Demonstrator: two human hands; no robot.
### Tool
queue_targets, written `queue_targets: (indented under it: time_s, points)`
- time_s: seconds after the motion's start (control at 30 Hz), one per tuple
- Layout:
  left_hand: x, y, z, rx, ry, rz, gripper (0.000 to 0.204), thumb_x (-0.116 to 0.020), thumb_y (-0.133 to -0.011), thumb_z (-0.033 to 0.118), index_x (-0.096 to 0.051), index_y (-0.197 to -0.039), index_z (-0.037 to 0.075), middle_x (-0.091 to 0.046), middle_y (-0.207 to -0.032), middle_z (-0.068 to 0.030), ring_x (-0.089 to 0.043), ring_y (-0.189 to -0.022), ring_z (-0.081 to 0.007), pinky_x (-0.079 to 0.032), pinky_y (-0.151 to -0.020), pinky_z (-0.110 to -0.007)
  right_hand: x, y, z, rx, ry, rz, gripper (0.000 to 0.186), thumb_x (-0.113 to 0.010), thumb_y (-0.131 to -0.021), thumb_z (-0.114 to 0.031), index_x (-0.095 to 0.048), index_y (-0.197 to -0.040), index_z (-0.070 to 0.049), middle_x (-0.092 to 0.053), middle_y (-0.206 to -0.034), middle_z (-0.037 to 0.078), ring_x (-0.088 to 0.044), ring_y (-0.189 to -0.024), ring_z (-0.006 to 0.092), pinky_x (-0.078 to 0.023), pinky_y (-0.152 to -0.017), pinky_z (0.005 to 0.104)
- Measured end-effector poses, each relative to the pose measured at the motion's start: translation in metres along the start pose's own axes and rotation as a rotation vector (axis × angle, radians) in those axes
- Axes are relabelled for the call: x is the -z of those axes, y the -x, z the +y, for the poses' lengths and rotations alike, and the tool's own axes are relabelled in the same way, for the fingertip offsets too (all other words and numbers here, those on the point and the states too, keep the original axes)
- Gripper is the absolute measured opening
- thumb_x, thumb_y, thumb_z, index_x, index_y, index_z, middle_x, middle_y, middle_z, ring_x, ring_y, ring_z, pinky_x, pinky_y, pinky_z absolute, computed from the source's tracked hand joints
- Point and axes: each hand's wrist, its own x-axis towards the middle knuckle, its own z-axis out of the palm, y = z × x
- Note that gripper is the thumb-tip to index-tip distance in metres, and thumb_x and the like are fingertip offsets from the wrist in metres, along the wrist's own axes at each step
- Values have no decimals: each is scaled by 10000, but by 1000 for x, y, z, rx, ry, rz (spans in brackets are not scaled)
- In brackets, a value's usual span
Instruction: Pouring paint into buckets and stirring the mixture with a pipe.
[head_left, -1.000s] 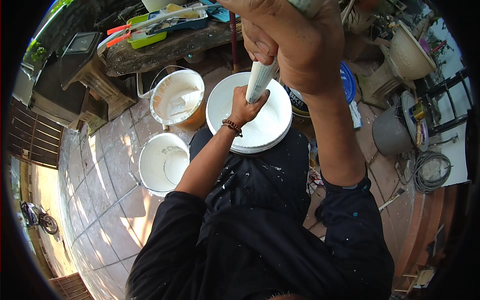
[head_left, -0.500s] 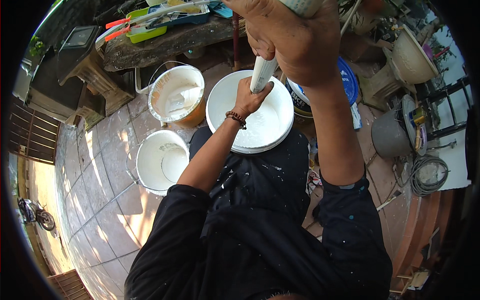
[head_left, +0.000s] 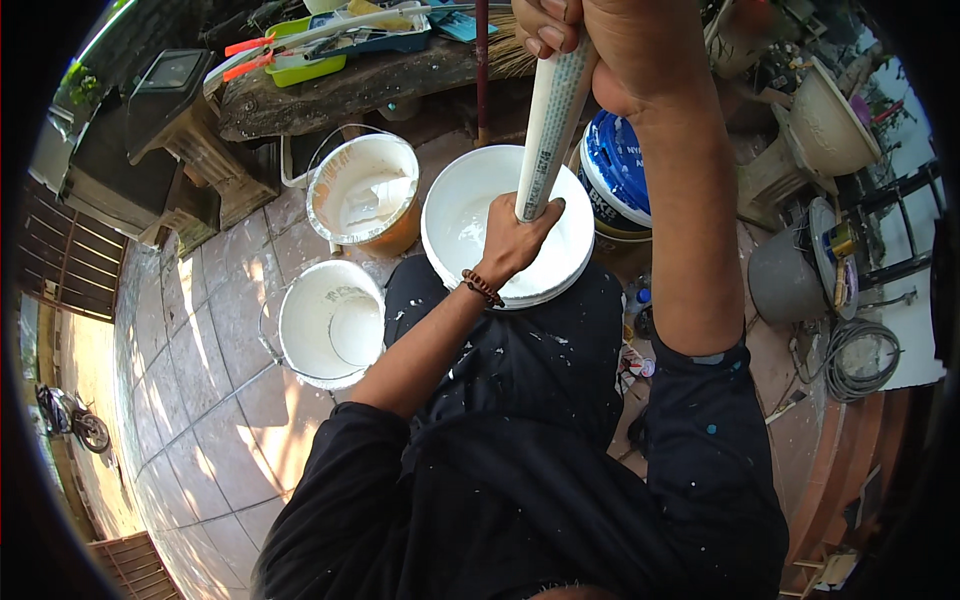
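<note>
A white pipe (head_left: 548, 125) stands upright in a large white bucket of white paint (head_left: 462, 215) right in front of my knees. My left hand (head_left: 515, 237) grips the pipe low down, just above the paint, with a beaded band on its wrist. High up near the camera, my right hand (head_left: 600, 45) is closed around the pipe's upper part. My black, paint-spattered clothes fill the lower half of the view.
An orange bucket with white paint (head_left: 362, 192) and a white bucket (head_left: 328, 322) stand to the left on tiled floor. A blue-lidded tub (head_left: 612, 170) sits right of the large bucket. A wooden bench (head_left: 350, 85) with trays is behind; pots and a coiled cable (head_left: 855, 350) are right.
The view has shifted slightly and the pipe has swung within the bucket; my left hand has moved with it toward the bucket's right side. Both hands keep their grip.
</note>
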Motion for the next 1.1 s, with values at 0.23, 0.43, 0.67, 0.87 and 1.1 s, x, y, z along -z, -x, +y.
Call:
queue_targets:
  time_s: [0.23, 0.43, 0.67, 0.87, 1.1]
  points:
    - [1, 14, 7, -4, -4, 27, 418, -711, -889, 309, -632, -698, -54, -595, -573, -87, -568, -507, -162, -455, -512, -354, -7, 4, -8, -50, -71, 0, 262, -686, -927, -172, -591, -702, -77, -467, -506, -26, -432, -388, 83, -359, -397, 258]
    - [0, 0, -9, -130, 6, 41, 411, -703, -901, 281, -629, -674, -54, -599, -542, -97, -582, -479, -173, -446, -484, -353, -7, 13, 0, 82, -1, -2, 235, -697, -930, -167, -634, -735, -52, -504, -511, -13, -477, -412, 75, -365, -392, 254]
    - [0, -38, -27, -317, 28, 13, 354, -699, -883, 240, -619, -703, -53, -611, -571, -115, -597, -501, -185, -466, -509, -354, -13, 20, 16, 362, 144, -40, 165, -706, -931, -133, -690, -823, -8, -621, -633, -4, -584, -565, 57, -418, -491, 234]
    - [-6, -64, -37, -438, -68, -48, 356, -728, -853, 299, -664, -769, -41, -674, -665, -145, -666, -595, -227, -524, -595, -367, -4, 5, 47, 814, 318, 59, 131, -721, -906, -100, -710, -899, 30, -715, -751, 50, -666, -689, 99, -501, -614, 260]
    - [13, -75, -33, -488, -240, -114, 398, -733, -850, 348, -723, -882, -48, -724, -775, -213, -723, -677, -315, -556, -650, -396, -1, 38, 33, 541, 301, 284, 153, -725, -912, -73, -626, -798, -46, -619, -650, -6, -596, -544, 74, -457, -504, 226]
